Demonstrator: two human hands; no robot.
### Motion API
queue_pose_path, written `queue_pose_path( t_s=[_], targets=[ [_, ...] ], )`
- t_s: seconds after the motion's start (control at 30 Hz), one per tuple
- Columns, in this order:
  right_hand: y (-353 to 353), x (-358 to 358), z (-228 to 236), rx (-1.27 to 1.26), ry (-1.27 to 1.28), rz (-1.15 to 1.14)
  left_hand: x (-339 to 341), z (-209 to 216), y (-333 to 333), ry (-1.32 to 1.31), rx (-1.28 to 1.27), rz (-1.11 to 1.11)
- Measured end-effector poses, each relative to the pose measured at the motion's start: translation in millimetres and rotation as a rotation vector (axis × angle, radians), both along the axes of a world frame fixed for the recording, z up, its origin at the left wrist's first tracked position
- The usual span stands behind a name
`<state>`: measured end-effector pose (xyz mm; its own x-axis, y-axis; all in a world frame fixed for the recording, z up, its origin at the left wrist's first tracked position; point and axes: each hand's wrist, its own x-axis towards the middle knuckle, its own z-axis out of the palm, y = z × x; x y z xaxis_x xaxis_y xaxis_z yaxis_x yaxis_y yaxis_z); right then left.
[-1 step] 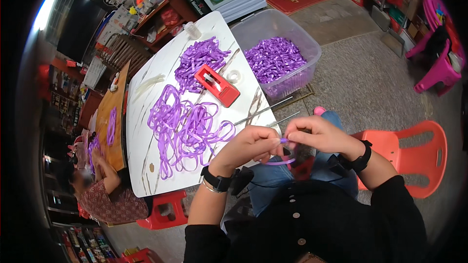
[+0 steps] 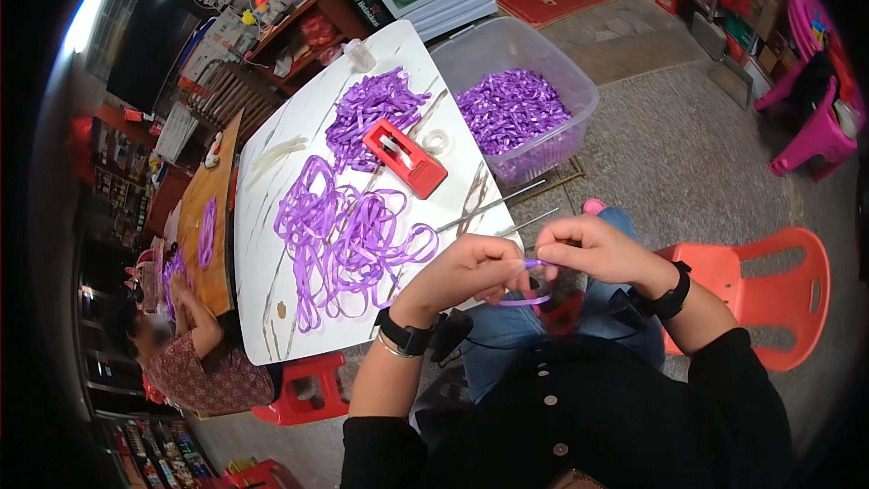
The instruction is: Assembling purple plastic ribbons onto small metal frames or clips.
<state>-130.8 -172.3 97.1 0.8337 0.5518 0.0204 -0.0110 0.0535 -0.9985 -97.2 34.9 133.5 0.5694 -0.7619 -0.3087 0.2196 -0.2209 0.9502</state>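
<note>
Fingers of the left hand [image 2: 472, 270] and right hand [image 2: 593, 249] are nearly closed, their tips pinching a short piece of purple ribbon [image 2: 532, 263] between them, off the table [image 2: 261, 312] and above the person's lap. Gripping so thin a strip from both sides probably keeps it from twisting; a purple length curves below, though whether it joins the pinched piece is hidden. Loose ribbon loops [image 2: 312, 208] lie on the table nearest the left hand, seemingly spread for easy reach. Beyond them, a heap of short ribbon pieces [image 2: 371, 109] touches a red dispenser [image 2: 405, 158], with a clear tape roll [image 2: 435, 141] just beside it. Against the table's far-right side, a translucent tub [image 2: 579, 98] holds more purple pieces, its walls likely stopping them from scattering.
</note>
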Motion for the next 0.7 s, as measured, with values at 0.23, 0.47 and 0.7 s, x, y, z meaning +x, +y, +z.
queue_pose_path(
  t_s=[0.23,0.47,0.7],
  targets=[
    [-13,-6,-17,0.025,0.277,0.106,8,-11,-9,-0.197,0.028,-0.214],
    [-48,-1,-29,-0.009,0.293,-0.223,37,-67,-18,-0.646,0.149,-0.045],
    [-42,33,-78,-0.037,0.057,-0.631,73,-106,-16,-0.477,0.104,0.341]
  ],
)
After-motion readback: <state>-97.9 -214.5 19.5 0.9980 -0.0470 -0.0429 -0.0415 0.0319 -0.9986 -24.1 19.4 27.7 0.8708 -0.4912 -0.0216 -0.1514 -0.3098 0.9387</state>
